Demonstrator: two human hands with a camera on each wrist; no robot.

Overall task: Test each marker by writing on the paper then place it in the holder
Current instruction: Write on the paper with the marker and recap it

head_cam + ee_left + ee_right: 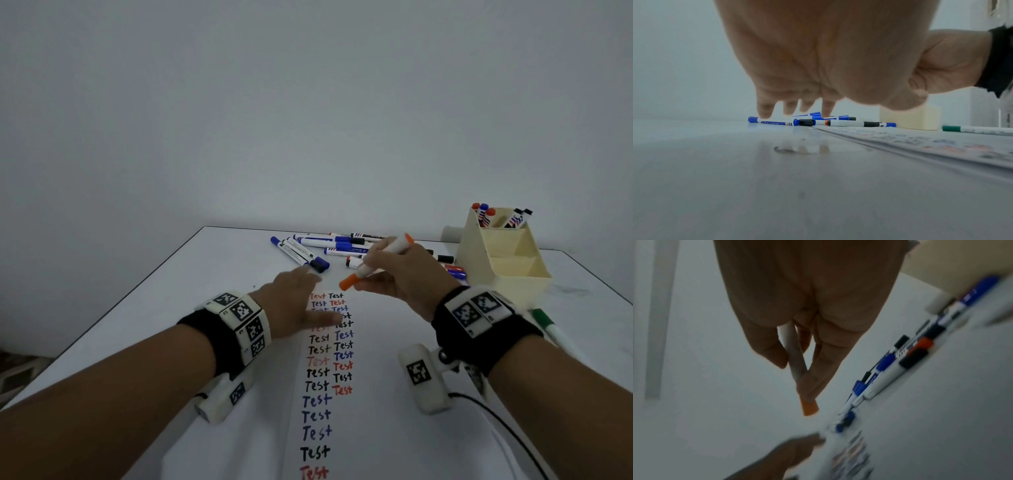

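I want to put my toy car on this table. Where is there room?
The bare table left of the paper is free, up to the table's left edge. It is crowded at the far side: loose markers lie heaped beside the holder.

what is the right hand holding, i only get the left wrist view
observer: The right hand grips an orange marker, cap on.
operator: where's my left hand over the paper
observer: The left hand is open at the paper's far end, thumb over the "Test" columns.
operator: what's in the holder
observer: The holder's back compartments have red, blue and black-capped markers; the nearer ones look empty.
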